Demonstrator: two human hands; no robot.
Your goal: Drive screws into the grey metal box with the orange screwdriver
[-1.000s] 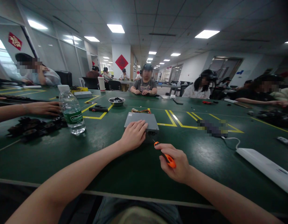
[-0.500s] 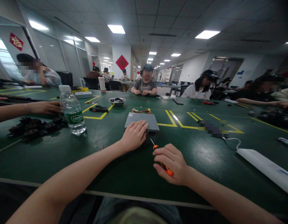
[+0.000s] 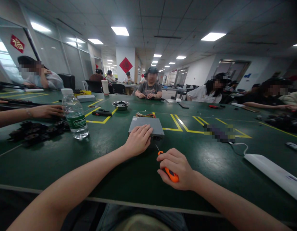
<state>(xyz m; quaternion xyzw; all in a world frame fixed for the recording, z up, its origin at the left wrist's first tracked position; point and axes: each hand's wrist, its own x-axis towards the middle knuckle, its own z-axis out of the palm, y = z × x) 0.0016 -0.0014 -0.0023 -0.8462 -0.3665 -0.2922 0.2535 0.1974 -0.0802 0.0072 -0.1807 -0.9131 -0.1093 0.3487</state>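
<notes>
A grey metal box (image 3: 156,124) with a socket on its near side lies on the green table (image 3: 110,179); coloured wires (image 3: 145,115) show behind it. My left hand (image 3: 139,138) rests over the box's left front part, fingers stretched and lying on it. My right hand (image 3: 176,168) is wrapped round the handle of an orange and black screwdriver (image 3: 172,175). The screwdriver's thin shaft points up and left, its tip just short of the box's near side, below the socket.
A water bottle (image 3: 76,117) stands left, beside black parts (image 3: 34,131) and another person's hand (image 3: 51,111). Behind are a metal bowl (image 3: 120,106) and a black tool (image 3: 102,113). At right lies a white power strip (image 3: 273,173). People sit around the table.
The screwdriver's tip has drawn back slightly from the box, and its handle has turned in my right hand. My left hand has stayed in place on the box.
</notes>
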